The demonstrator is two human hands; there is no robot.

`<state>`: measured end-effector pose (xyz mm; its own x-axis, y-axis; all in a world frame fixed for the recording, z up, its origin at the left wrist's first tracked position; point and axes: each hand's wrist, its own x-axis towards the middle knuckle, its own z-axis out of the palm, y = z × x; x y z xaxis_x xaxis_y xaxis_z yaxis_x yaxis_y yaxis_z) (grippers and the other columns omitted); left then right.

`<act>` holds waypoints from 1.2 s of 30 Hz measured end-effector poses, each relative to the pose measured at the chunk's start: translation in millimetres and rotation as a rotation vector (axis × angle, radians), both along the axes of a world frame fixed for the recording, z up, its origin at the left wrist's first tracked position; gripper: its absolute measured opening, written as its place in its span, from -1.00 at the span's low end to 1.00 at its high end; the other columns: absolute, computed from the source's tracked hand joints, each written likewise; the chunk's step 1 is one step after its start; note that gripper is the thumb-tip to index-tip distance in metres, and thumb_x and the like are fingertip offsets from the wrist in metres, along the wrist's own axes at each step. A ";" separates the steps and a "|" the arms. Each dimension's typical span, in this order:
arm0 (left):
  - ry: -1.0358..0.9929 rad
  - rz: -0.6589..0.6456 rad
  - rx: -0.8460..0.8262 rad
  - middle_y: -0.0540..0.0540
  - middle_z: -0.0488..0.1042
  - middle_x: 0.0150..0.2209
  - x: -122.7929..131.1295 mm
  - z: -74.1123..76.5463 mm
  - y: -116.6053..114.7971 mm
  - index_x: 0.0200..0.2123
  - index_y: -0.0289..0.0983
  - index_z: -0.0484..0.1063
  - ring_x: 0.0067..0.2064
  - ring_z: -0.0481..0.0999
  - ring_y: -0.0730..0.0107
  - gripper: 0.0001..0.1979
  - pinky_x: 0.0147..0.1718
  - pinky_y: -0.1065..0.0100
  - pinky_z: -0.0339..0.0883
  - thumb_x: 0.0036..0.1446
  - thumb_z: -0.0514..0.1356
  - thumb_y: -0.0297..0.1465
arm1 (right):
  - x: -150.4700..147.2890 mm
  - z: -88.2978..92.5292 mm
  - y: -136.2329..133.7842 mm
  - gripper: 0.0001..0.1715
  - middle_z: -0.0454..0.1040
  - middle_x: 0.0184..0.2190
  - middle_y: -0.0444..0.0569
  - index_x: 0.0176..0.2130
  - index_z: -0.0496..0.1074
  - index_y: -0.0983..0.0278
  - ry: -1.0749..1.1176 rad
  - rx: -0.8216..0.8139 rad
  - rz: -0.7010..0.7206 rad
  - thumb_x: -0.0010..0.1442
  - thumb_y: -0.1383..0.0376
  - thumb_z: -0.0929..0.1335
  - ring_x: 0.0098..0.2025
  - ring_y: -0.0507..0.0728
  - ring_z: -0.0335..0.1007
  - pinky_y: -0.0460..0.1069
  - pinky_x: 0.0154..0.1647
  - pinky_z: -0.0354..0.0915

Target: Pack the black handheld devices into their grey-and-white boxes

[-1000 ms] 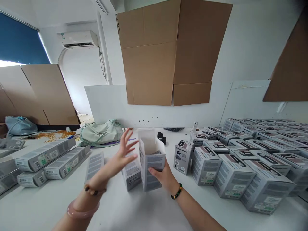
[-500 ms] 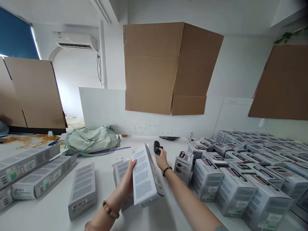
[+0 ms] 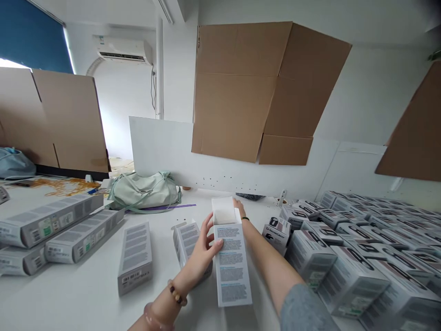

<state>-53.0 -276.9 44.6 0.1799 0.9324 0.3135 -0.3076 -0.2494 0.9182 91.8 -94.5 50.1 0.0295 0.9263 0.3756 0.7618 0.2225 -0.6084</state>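
A white-and-grey printed carton stands tilted in front of me, its text panel toward me and its white top flap raised. My left hand is shut on the carton's left side, thumb on the printed face and fingers around the edge. My right hand reaches behind the upper right of the carton; its fingers are hidden by the flap, so what they hold cannot be seen. Just left of my left hand, another grey carton rests on the table, partly covered by that hand.
Many packed cartons stand in rows on the right. One carton lies alone at left, and several long ones are stacked farther left. A pale green bag sits at the back of the white table.
My right hand, which held a small black object beside the carton, is now behind its flap. The carton has turned its text panel toward me. The view has shifted slightly.
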 end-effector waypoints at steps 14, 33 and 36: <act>0.258 -0.071 0.153 -0.16 0.17 0.31 8.6 -10.4 -5.5 0.35 0.09 -0.17 0.25 0.30 0.02 -0.17 0.14 0.05 0.28 0.17 0.27 -0.22 | 64.2 106.4 -159.8 -0.61 0.41 -0.14 -0.01 -0.02 0.30 0.15 0.461 0.624 0.390 0.31 -0.02 0.20 -0.07 0.20 0.39 0.11 -0.06 0.35; 0.542 0.018 0.428 -0.20 0.04 0.26 16.1 -15.5 -11.6 -0.10 -0.16 0.41 0.35 -0.02 -0.11 -0.63 0.32 -0.04 -0.08 0.17 0.17 -0.04 | 68.7 7.8 -172.1 -0.18 0.29 0.15 0.03 0.23 0.04 0.02 0.679 -0.004 0.613 0.14 -0.17 0.36 -0.01 0.15 0.45 0.07 -0.01 0.41; 0.462 0.028 0.419 -0.16 0.05 0.23 18.7 -19.5 -10.8 -0.12 -0.12 0.36 0.33 0.04 -0.01 -0.74 0.29 0.01 0.02 0.22 0.16 -0.12 | 66.0 7.8 -175.8 -0.17 0.33 0.18 0.02 0.30 -0.01 0.00 0.637 -0.143 0.744 0.20 -0.05 0.38 0.11 0.15 0.40 0.12 0.13 0.35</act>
<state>-34.2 -287.7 25.1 0.3616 0.7534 0.5492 0.1097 -0.6193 0.7774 157.8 -270.3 57.9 -0.4209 0.8261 0.3747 -0.0211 0.4040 -0.9145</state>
